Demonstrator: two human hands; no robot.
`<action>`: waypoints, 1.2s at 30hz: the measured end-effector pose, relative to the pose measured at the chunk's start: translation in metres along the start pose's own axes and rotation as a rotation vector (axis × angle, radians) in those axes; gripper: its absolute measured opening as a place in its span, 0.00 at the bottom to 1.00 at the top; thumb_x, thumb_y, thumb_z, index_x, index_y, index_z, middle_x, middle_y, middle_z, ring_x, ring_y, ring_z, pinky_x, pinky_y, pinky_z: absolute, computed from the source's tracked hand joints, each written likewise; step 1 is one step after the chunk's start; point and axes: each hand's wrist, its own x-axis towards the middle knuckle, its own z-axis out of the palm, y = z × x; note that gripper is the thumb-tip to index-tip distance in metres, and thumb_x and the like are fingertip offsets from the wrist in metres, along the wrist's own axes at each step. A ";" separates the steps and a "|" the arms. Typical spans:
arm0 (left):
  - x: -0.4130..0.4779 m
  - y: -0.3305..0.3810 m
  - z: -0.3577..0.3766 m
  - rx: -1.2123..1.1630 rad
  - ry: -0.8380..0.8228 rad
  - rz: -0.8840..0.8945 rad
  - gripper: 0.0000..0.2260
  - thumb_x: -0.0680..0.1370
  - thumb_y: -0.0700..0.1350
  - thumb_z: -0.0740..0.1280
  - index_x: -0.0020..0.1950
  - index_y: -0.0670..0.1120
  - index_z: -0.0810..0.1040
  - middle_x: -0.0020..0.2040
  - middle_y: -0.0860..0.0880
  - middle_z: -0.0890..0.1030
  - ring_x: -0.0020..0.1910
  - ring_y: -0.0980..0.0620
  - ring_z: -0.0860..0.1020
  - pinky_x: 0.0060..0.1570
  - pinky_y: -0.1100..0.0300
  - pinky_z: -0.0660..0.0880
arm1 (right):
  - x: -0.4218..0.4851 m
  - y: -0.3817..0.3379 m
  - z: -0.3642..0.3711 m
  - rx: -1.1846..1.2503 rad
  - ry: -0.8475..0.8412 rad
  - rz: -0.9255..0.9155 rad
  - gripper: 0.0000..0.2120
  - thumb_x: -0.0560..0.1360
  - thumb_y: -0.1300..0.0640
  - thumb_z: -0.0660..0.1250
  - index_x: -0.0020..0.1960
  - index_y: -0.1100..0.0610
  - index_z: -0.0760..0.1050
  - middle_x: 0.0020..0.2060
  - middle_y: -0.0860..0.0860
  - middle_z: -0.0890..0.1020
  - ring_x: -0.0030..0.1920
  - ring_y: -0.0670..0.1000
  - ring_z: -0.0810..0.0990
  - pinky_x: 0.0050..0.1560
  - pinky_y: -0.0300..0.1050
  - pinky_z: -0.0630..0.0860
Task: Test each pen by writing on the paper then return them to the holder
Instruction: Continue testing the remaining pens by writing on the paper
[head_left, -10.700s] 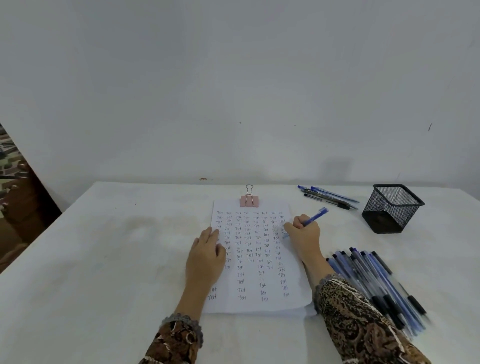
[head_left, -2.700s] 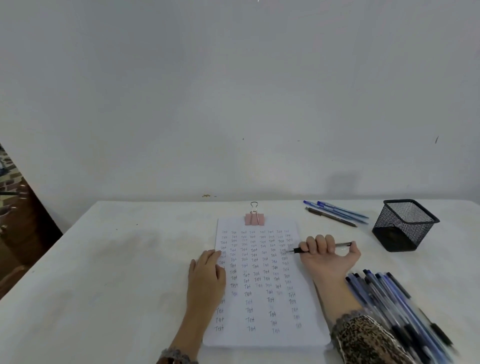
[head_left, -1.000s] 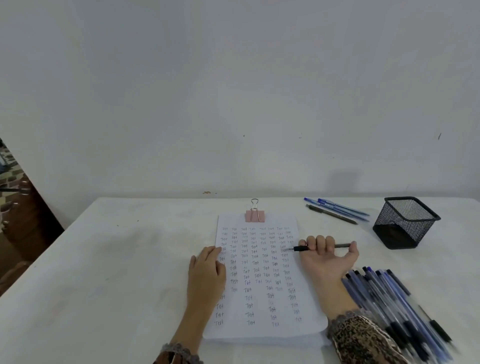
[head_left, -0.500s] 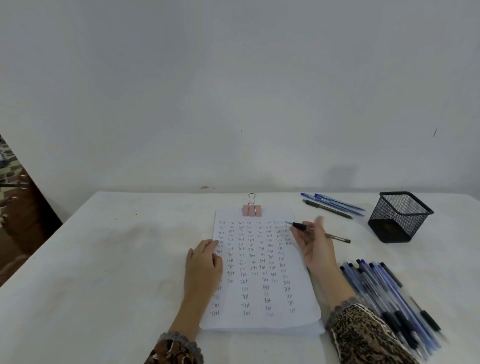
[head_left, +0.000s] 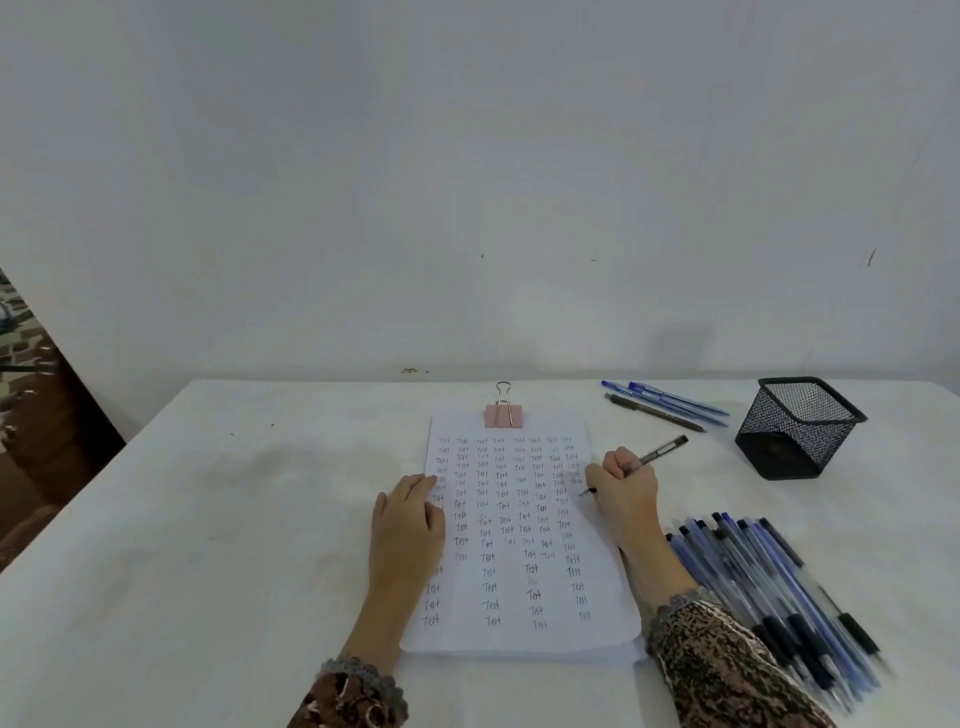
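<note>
The left hand (head_left: 408, 525) lay flat on the white table (head_left: 208, 519), fingers straight, pressing the left margin of the paper (head_left: 519, 577). The sheet was filled with columns of one handwritten word, "Test", in dark ink. A pink binder clip (head_left: 503, 415) gripped its top edge. At the right margin the right hand (head_left: 623, 491) was curled around a black pen (head_left: 662, 453), its tip down at the paper and its rear end pointing away to the right. Three more pens (head_left: 667, 405), two blue and one dark, lay behind near the wall. The black mesh holder (head_left: 797, 431) stood upright further right, apart from the hand. A blurred pile of blue and black pens (head_left: 774, 592) lay beside the right forearm.
</note>
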 end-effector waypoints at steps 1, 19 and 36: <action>0.000 0.000 0.000 0.002 -0.005 -0.001 0.17 0.77 0.37 0.57 0.65 0.43 0.73 0.64 0.50 0.73 0.64 0.53 0.70 0.72 0.55 0.53 | 0.000 0.000 0.000 -0.011 -0.003 -0.011 0.26 0.66 0.78 0.59 0.29 0.51 0.52 0.22 0.42 0.57 0.26 0.43 0.54 0.30 0.35 0.56; 0.000 -0.003 0.003 -0.006 0.024 0.028 0.16 0.76 0.35 0.59 0.63 0.40 0.75 0.62 0.46 0.76 0.62 0.49 0.72 0.71 0.51 0.56 | -0.011 -0.008 0.005 -0.143 0.040 -0.143 0.24 0.67 0.76 0.63 0.27 0.54 0.55 0.26 0.49 0.59 0.25 0.41 0.61 0.37 0.38 0.60; -0.001 -0.002 -0.001 0.017 -0.003 0.027 0.17 0.77 0.37 0.57 0.65 0.41 0.72 0.65 0.46 0.73 0.65 0.50 0.70 0.71 0.55 0.53 | -0.011 -0.008 0.004 -0.174 0.041 -0.093 0.24 0.66 0.75 0.62 0.27 0.53 0.54 0.19 0.42 0.59 0.23 0.42 0.56 0.29 0.35 0.57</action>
